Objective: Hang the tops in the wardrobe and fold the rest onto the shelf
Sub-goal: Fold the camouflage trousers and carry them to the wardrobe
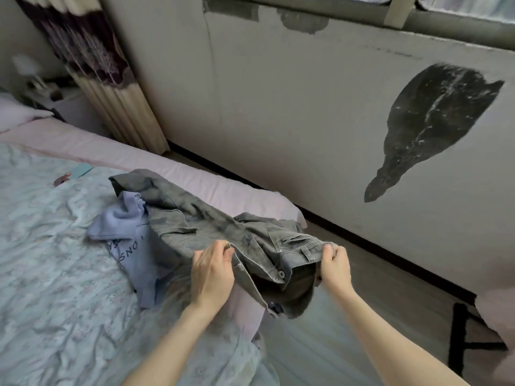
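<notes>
**Grey jeans held at waistband, both hands**

Left hand (213,270) pinching the waistband of grey jeans (217,229) at its left end, fingers curled round the edge. Right hand (334,264) gripping the right end by a belt loop. Waistband stretched between hands, near edge of bed (41,274); legs trailing far-left across the bed. Lilac sweatshirt (131,240) with printed lettering crumpled partly under the jeans, left side. Curtain (92,62) far left.

Dim, flat daylight from window (446,12) at top; soft shadows, no glare; wide-angle bending at edges; corners slightly blurred.
</notes>
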Tool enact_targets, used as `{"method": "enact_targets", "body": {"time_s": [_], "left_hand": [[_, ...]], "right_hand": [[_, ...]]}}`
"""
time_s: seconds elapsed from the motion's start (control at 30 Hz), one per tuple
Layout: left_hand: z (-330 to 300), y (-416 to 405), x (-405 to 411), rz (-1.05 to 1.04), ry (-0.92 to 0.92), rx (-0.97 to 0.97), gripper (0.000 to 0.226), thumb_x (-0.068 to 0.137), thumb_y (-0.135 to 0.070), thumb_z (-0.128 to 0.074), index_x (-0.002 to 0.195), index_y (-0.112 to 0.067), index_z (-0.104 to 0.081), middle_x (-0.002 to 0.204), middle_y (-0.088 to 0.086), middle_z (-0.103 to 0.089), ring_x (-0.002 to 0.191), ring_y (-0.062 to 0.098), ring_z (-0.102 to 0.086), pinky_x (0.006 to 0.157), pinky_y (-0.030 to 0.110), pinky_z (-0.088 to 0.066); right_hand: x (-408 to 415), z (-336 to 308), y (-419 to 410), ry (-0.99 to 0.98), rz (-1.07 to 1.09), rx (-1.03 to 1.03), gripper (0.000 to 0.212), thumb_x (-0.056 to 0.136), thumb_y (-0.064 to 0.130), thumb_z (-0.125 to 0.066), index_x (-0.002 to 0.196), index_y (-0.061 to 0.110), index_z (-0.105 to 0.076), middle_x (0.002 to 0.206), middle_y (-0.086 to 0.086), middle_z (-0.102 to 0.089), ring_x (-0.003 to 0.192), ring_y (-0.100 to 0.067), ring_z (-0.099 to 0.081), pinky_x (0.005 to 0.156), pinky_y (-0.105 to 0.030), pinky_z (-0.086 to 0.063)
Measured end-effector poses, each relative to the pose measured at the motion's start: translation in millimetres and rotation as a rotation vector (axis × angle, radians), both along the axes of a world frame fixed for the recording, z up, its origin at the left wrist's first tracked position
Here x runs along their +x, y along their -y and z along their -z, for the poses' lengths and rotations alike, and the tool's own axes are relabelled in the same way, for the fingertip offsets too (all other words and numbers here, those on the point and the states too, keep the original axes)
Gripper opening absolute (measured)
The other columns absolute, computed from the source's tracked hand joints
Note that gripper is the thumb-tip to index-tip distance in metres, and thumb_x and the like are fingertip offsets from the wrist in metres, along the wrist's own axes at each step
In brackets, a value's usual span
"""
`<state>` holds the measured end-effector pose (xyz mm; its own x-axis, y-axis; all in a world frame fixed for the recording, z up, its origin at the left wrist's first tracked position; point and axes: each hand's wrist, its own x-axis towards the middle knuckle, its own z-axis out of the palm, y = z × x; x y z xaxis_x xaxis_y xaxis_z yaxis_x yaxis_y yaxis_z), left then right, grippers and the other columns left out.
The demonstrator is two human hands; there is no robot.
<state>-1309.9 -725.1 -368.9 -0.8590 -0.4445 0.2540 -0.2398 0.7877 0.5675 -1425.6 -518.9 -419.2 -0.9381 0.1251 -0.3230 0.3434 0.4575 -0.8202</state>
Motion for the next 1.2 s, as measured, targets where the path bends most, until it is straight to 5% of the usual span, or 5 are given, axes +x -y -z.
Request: {"method": "enact_targets", "body": {"time_s": [0.4,0.63,0.83,0.93,1.2], "left_hand": [[-102,-180,68,0.065,-0.133,0.556,0.027,0.101,-0.022,-0.040,0.078,-0.011,-0.048,0.066,-0.004,-0.047,0.064,0.015,-0.042,0.057,0.027,-0.032],[-184,-222,86,0.117,-0.220,0.925,0.035,0.101,-0.023,-0.041,0.067,-0.015,-0.045,0.064,-0.004,-0.039,0.060,0.012,-0.034,0.058,0.025,-0.033],[-228,-208,136,0.122,-0.248,1.107,0.035,0.100,-0.024,-0.041,0.067,-0.015,-0.046,0.069,-0.001,-0.047,0.075,0.020,-0.046,0.083,0.041,-0.047],[-245,-206,165,0.140,-0.268,1.091,0.036,0.101,-0.024,-0.041,0.066,-0.016,-0.044,0.066,-0.002,-0.042,0.063,0.014,-0.042,0.080,0.038,-0.045],[-268,-213,217,0.149,-0.292,1.267,0.025,0.102,-0.022,-0.039,0.099,-0.004,-0.056,0.079,0.001,-0.054,0.088,0.022,-0.054,0.094,0.043,-0.049]], "right_hand": [[173,-81,-264,-0.038,0.320,0.035,0.046,0.099,0.031,-0.039,0.059,0.011,-0.035,0.062,-0.004,-0.038,0.062,-0.020,-0.034,0.056,-0.032,-0.026],[279,-157,-302,-0.268,0.243,-0.420,0.030,0.099,0.027,-0.043,0.127,0.018,-0.052,0.133,-0.006,-0.054,0.116,-0.014,-0.051,0.106,-0.036,-0.037],[377,-179,-275,-0.527,-0.234,0.140,0.058,0.084,0.005,-0.046,0.130,0.040,-0.044,0.149,0.013,-0.018,0.138,0.000,-0.016,0.111,-0.018,-0.014],[413,-175,-264,-0.532,-0.347,0.362,0.032,0.095,0.028,-0.052,0.126,0.024,-0.052,0.150,0.011,-0.015,0.136,-0.001,-0.021,0.108,-0.015,-0.019],[477,-174,-258,-0.298,-0.482,0.689,0.083,0.078,0.059,-0.055,0.144,0.014,-0.032,0.147,0.010,-0.024,0.126,-0.017,-0.045,0.098,-0.025,-0.037]]}}
